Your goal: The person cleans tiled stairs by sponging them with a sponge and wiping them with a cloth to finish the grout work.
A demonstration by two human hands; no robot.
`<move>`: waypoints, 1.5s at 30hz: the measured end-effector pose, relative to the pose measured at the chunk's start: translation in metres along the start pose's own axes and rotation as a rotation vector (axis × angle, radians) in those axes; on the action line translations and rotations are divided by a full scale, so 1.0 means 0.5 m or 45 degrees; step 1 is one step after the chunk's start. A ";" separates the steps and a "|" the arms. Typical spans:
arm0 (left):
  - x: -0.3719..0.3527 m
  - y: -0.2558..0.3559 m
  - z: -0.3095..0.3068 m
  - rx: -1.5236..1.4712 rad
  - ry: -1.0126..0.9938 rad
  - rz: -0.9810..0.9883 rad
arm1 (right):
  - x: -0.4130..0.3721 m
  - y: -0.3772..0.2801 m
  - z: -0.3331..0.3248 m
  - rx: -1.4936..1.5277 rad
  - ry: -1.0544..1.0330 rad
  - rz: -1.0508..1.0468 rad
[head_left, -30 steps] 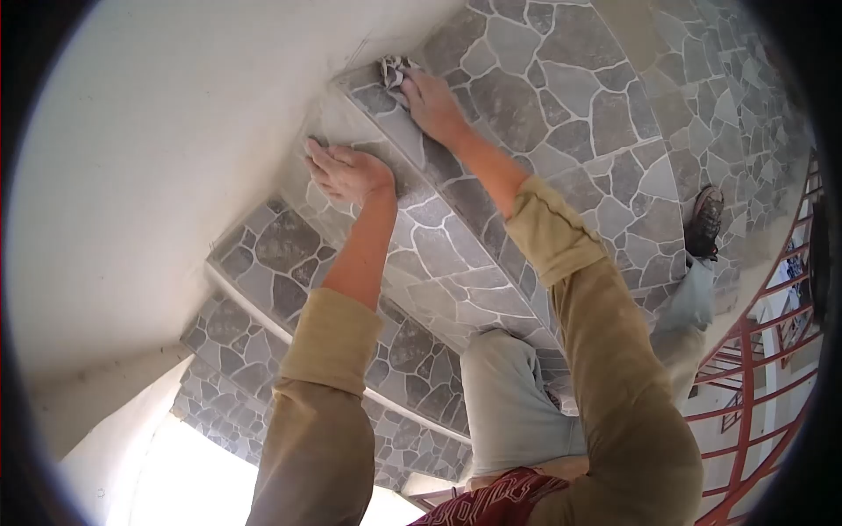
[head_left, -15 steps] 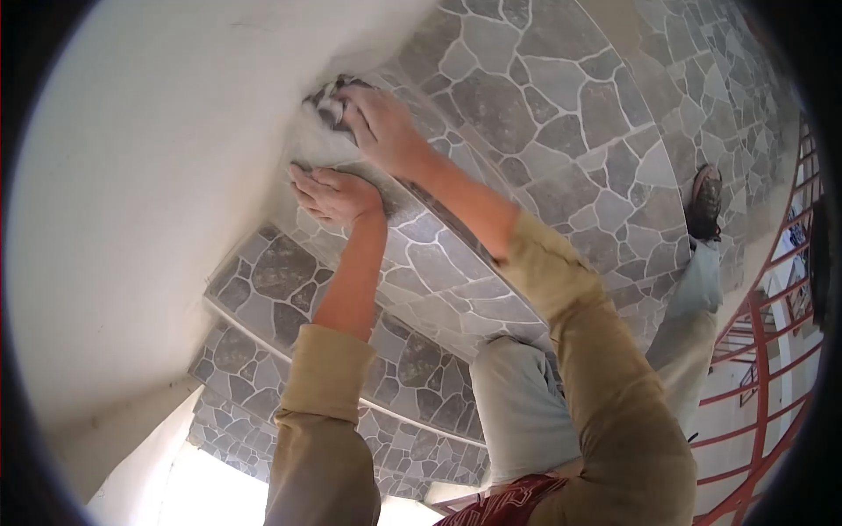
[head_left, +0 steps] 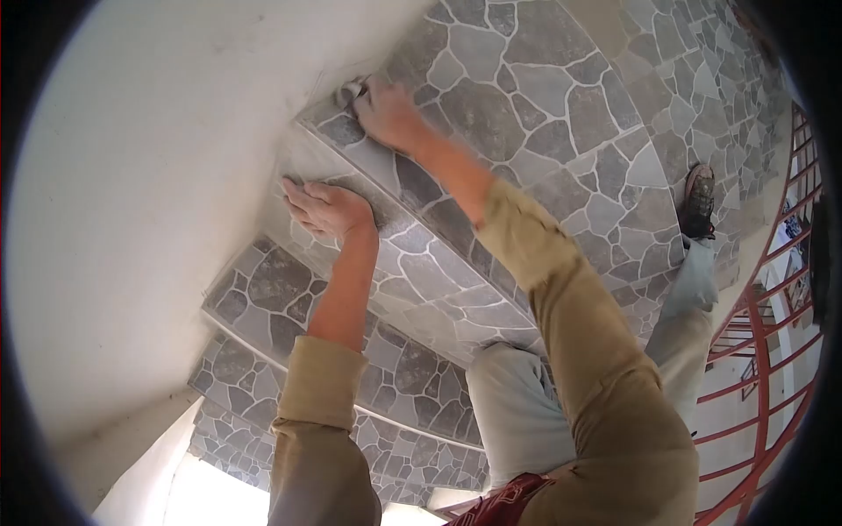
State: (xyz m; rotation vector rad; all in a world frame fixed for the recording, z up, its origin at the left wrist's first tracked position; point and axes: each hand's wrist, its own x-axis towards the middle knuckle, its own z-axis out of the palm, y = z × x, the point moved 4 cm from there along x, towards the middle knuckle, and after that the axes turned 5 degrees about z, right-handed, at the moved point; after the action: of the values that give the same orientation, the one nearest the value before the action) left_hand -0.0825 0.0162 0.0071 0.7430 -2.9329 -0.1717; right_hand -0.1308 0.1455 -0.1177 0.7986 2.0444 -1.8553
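My right hand [head_left: 390, 114], slightly blurred by motion, is closed on a crumpled grey-and-white rag [head_left: 352, 91]. It presses the rag onto the stone-patterned step tread [head_left: 482, 105], in the corner where the tread meets the white wall [head_left: 167, 131]. Lower down, my left hand [head_left: 331, 209] is open, fingers stretched toward the wall. Its palm rests against the step's riser [head_left: 421, 263], below the edge of the tread.
Lower stone-patterned steps [head_left: 281, 298] curve away at the lower left. A red metal railing [head_left: 761, 368] runs along the right side. My shoe [head_left: 699, 202] stands on the paving at right, and my bent knee [head_left: 513, 394] is close to the riser.
My right hand has moved the rag from the step's edge and riser up onto the tread by the wall, uncovering the edge. My left hand stays at the riser, shifted only slightly.
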 end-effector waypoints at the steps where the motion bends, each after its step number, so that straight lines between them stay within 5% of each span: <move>1: -0.001 0.002 0.002 -0.012 0.007 -0.001 | -0.024 -0.019 0.006 -0.013 0.002 -0.178; 3: 0.007 0.003 0.011 0.033 0.007 0.014 | -0.019 -0.015 0.007 0.063 0.010 -0.236; 5: -0.005 -0.014 -0.003 0.107 0.000 0.033 | 0.038 0.036 0.015 0.004 -0.030 0.064; 8: 0.007 -0.002 0.007 0.041 0.071 0.015 | 0.024 0.003 0.016 -0.081 0.002 -0.128; 15: 0.009 0.000 0.006 -0.004 -0.001 -0.001 | 0.047 0.117 0.019 0.162 -0.097 -0.026; 18: 0.007 -0.008 0.010 -0.001 -0.007 -0.015 | -0.130 0.183 -0.084 -0.017 -0.214 -0.173; 19: 0.004 -0.005 0.008 -0.010 -0.006 -0.025 | -0.222 0.228 -0.133 0.078 -0.226 0.087; 21: 0.000 0.006 0.007 -0.008 0.004 -0.038 | -0.452 0.380 -0.211 0.049 -0.170 0.182; 23: -0.003 0.001 -0.003 0.028 0.015 -0.056 | -0.641 0.468 -0.298 0.034 -0.406 0.939; 26: 0.000 0.009 0.002 0.005 -0.001 -0.065 | -0.654 0.478 -0.270 -0.259 -0.253 0.888; 27: 0.000 0.002 0.000 0.010 -0.004 -0.049 | -0.573 0.475 -0.210 -0.138 -0.247 0.707; 29: 0.001 0.008 0.002 0.002 0.005 -0.026 | -0.329 0.225 -0.155 0.103 -0.227 0.159; 30: -0.002 0.015 -0.003 0.004 -0.001 -0.048 | -0.191 0.228 -0.075 -0.103 -0.290 0.017; 31: -0.007 0.016 -0.008 0.013 -0.003 -0.072 | -0.082 0.195 -0.008 -0.066 -0.002 -0.318; 32: -0.006 0.014 -0.006 0.025 0.011 -0.069 | 0.004 0.092 -0.019 0.172 -0.039 -0.185; 34: 0.008 0.000 0.002 0.031 -0.006 -0.048 | 0.064 0.077 0.018 0.022 -0.112 -0.207; 38: -0.001 0.004 0.008 -0.033 0.027 -0.029 | -0.234 0.190 -0.111 -0.019 -0.161 -0.224; 40: 0.001 0.006 0.001 -0.006 0.048 -0.025 | -0.485 0.284 -0.209 0.120 -0.280 0.165; 42: 0.004 0.000 0.008 -0.015 0.049 -0.013 | -0.700 0.323 -0.297 0.415 -0.234 0.829; 45: 0.002 0.002 0.003 -0.020 0.039 -0.003 | -0.749 0.289 -0.308 0.059 -0.208 0.624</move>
State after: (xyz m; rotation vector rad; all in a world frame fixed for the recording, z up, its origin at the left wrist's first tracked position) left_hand -0.0840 0.0167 0.0060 0.7401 -2.8986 -0.1820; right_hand 0.2794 0.2186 -0.0125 1.0135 1.5379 -1.6301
